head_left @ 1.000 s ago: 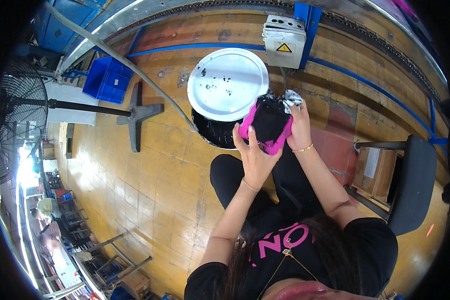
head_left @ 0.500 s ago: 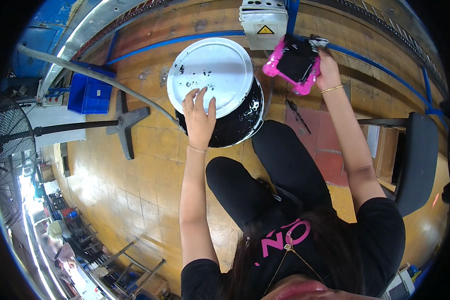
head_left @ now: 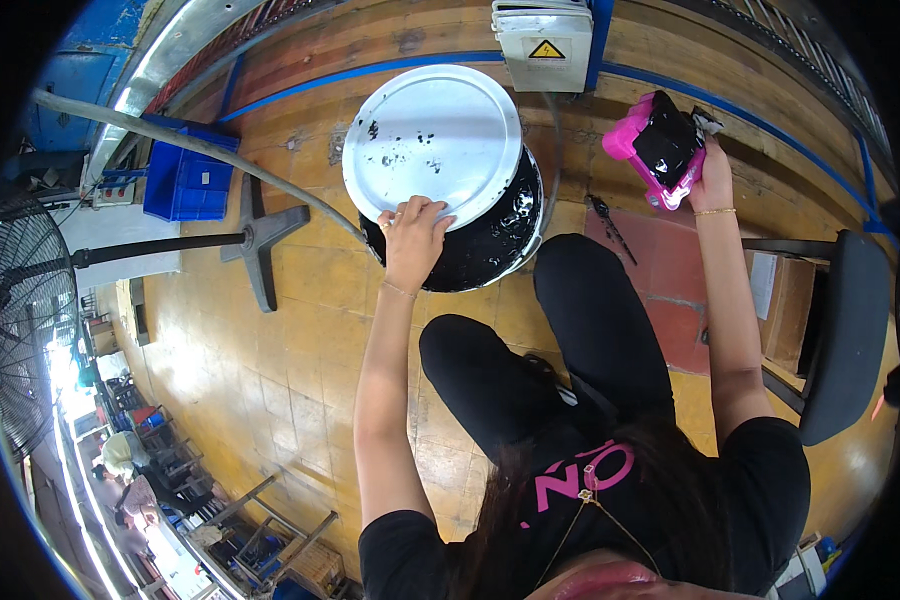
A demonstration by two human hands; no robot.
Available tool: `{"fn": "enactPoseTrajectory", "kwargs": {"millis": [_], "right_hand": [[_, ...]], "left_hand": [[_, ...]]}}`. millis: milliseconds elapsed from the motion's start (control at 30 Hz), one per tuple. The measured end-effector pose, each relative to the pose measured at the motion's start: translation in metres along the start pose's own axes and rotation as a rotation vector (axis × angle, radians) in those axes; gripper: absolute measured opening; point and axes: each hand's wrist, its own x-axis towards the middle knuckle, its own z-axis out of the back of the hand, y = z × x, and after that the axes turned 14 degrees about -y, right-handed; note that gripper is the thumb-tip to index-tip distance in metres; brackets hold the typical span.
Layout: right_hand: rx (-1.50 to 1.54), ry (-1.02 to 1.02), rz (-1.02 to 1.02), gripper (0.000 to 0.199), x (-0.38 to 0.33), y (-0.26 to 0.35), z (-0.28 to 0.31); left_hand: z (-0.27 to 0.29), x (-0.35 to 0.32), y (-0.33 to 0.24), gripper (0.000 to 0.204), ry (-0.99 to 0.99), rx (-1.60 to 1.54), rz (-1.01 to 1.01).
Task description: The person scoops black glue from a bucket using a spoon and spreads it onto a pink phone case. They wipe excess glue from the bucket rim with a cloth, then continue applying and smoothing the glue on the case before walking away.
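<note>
A round white lid (head_left: 440,130) with black smears rests tilted across the top of a wide bucket (head_left: 542,205). Glossy black paste (head_left: 495,235) shows in the bucket along the lid's near and right side. My left hand (head_left: 415,243) is closed on the lid's near rim, fingers curled over the edge. Out to the right, apart from the bucket, my right hand (head_left: 713,175) holds a pink plastic container (head_left: 630,140) coated with black paste. A small grey-and-white piece beside that hand is too unclear to name.
A black-stained stick (head_left: 612,228) lies on the floor right of my knees. Left stand a blue bin (head_left: 185,178) and a fan with a crossed base (head_left: 260,240); a grey hose (head_left: 240,160) runs to the bucket. An electrical box (head_left: 543,50) is behind, a chair (head_left: 850,335) right.
My left hand has gone from lying open on the lid's face to gripping its near rim. The right hand has moved right and slightly down with the pink container.
</note>
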Motion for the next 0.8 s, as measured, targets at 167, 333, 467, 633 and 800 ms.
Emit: {"fn": "enactPoseTrajectory", "kwargs": {"millis": [167, 333, 467, 633, 800], "right_hand": [[0.032, 0.024, -0.008, 0.022, -0.01, 0.0, 0.002], [0.018, 0.016, 0.028, 0.02, -0.022, 0.004, -0.007], [0.007, 0.015, 0.034, 0.019, -0.017, 0.004, -0.003], [0.031, 0.041, 0.002, 0.019, -0.017, 0.0, -0.002], [0.046, 0.063, 0.001, 0.02, -0.007, -0.011, 0.001]], "left_hand": [[0.002, -0.004, -0.006, 0.024, 0.036, -0.005, -0.042], [0.003, -0.005, -0.008, 0.027, 0.045, 0.031, -0.174], [0.021, -0.028, -0.03, 0.029, 0.097, -0.005, -0.228], [0.027, -0.061, -0.057, 0.032, 0.123, -0.036, -0.21], [0.017, -0.071, -0.075, 0.031, 0.133, -0.009, -0.161]]}}
